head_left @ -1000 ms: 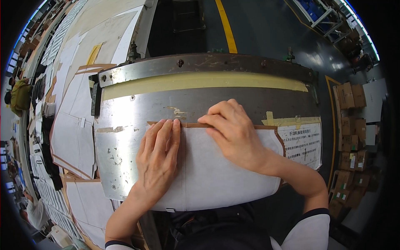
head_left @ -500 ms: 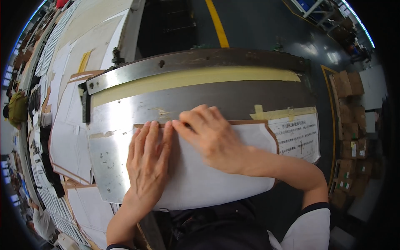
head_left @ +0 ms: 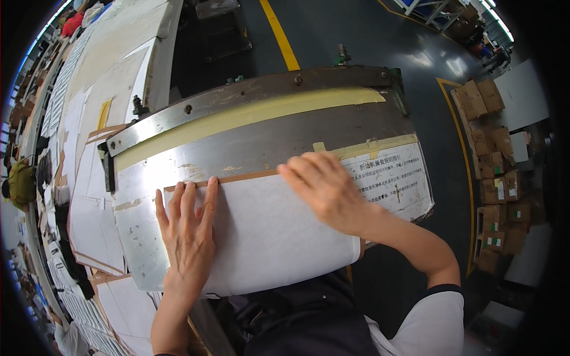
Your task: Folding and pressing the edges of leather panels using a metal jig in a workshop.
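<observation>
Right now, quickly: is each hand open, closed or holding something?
Left hand: open, spread on the flat white brown-edged panel.
Right hand: curled at the panel's far edge; whether it grips anything cannot be told.

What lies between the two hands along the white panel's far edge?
In the head view, brown edging runs between the left hand and right hand.

Under the left grip (head_left: 189, 228) and right grip (head_left: 326, 190), the piece (head_left: 279, 237) is smooth and matt, cloth or paper unclear. Beyond them the table (head_left: 237, 151) is scuffed metal, glossiest past the left grip, with matt tape (head_left: 255, 117). Right of both: a paper notice (head_left: 392, 178), cardboard boxes (head_left: 493, 190), glossy floor (head_left: 415, 77).
</observation>
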Demonstrator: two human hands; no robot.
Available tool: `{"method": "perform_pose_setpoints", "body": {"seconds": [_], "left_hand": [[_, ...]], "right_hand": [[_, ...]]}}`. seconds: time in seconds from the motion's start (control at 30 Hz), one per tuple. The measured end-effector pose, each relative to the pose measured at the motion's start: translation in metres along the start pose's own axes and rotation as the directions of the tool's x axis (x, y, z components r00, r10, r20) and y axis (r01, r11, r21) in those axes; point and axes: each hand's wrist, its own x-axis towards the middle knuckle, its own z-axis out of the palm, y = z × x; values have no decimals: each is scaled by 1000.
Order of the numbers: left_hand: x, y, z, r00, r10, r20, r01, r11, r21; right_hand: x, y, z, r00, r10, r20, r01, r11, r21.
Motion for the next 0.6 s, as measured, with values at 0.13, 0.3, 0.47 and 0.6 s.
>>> {"method": "perform_pose_setpoints", "body": {"seconds": [0.13,0.3,0.47,0.6], "left_hand": [[-4,-2,-1,1000,-26,-13,25,998,-52],[-8,-7,3,998,-46,-48,44,998,-55],[-13,-4,4,994,-96,-57,87,986,-140],[-10,0,7,995,-80,-63,75,994,-85]], "right_hand": [[-29,16,-29,997,70,27,-68,995,-72],[-71,7,-74,954,300,-21,-297,931,-213],[-147,-81,-92,750,635,-185,-628,771,101],[-181,-136,-41,438,895,-86,-775,425,469]]}}
